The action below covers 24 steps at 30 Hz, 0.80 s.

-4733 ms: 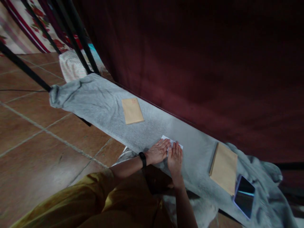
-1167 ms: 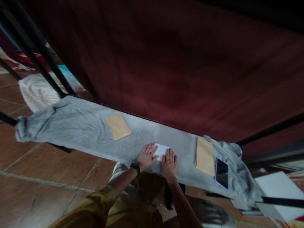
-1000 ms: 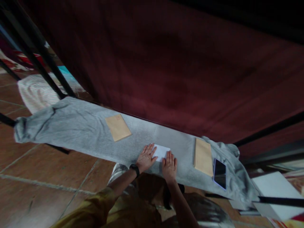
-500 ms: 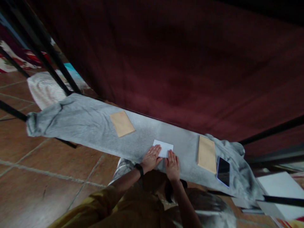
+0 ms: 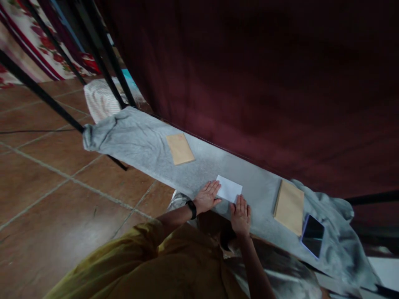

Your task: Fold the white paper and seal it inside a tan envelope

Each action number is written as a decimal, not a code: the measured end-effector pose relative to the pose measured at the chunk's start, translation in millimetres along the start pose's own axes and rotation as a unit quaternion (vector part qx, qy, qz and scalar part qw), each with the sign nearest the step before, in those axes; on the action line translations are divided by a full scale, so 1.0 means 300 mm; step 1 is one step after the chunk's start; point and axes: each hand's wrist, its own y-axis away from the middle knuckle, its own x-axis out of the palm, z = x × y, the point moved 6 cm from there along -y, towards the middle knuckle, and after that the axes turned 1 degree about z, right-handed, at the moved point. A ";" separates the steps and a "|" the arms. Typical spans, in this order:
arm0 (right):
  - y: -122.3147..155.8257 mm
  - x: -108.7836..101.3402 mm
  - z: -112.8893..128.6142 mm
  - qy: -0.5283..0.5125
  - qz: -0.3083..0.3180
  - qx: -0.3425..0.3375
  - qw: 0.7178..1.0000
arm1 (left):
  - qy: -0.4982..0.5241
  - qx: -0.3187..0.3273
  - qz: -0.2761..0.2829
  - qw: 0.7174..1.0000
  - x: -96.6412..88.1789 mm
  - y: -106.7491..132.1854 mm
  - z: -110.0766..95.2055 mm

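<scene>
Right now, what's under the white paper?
Grey cloth shows around the white paper; anything directly beneath it is covered. The left hand and right hand, flat at the paper's edges, also hide some cloth.

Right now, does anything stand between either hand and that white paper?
Nothing visible does. The left hand lies at the left edge of the white paper, the right hand at its near right corner.

The floor (image 5: 40, 174) consists of brown tiles with pale joints. A dark red curtain (image 5: 249, 83) spans the far side of the cloth-covered worktop (image 5: 262, 178). Black bars (image 5: 40, 91) slope upward at its left end. Beyond them hangs a floral fabric (image 5: 34, 45). Lighting is dim; a pale reflection (image 5: 82, 234) marks the lower-left tiles.
</scene>
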 end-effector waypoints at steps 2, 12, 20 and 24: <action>-0.001 -0.004 -0.002 -0.001 0.001 0.005 1.000 | 0.000 -0.002 0.003 1.000 -0.001 -0.002 -0.001; -0.122 0.005 0.126 -0.058 0.061 -0.062 0.995 | 0.012 0.019 -0.014 1.000 -0.021 -0.062 -0.037; -0.099 0.037 0.058 -0.020 0.042 -0.016 0.999 | 0.004 -0.008 -0.015 1.000 0.016 -0.126 -0.036; -0.078 0.029 0.017 -0.003 0.035 0.008 0.999 | -0.006 -0.026 -0.025 0.999 0.014 -0.113 0.012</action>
